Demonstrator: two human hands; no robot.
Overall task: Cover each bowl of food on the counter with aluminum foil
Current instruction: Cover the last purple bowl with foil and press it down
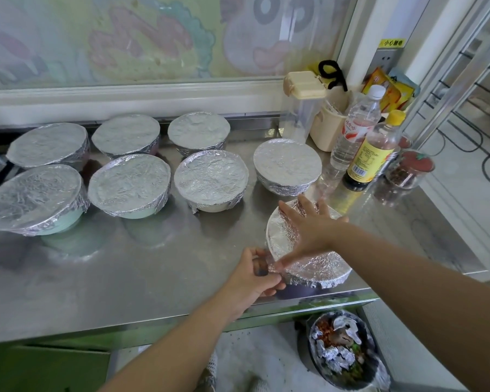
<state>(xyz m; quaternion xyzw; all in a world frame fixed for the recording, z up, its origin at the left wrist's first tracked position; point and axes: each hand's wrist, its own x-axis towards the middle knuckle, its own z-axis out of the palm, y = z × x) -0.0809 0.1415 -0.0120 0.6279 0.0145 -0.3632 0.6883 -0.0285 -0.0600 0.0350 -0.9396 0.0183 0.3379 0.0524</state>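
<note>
Head view. Pressing down on the foil-topped nearest bowl (320,267) with the right hand (313,224): fingers straight and spread wide, palm flat on the foil, gripping nothing. Reaching in from the lower right with that forearm, wrist over the bowl's middle, fingertips toward its far rim. Pinching the crinkled foil edge (276,267) at the bowl's left rim with the left hand (256,274): fingers curled in, thumb closing against them on the fold. Coming up from below with the left forearm, hand low beside the bowl's wall. Noting the bowl near the front edge of the steel counter (153,278), between the two hands, foil crimped down its side. Noting seven other foil-covered bowls (211,176) behind and left, clear of both hands. Noting bottles (371,148) at the right, and a bin (343,352) holding foil scraps below the counter.
</note>
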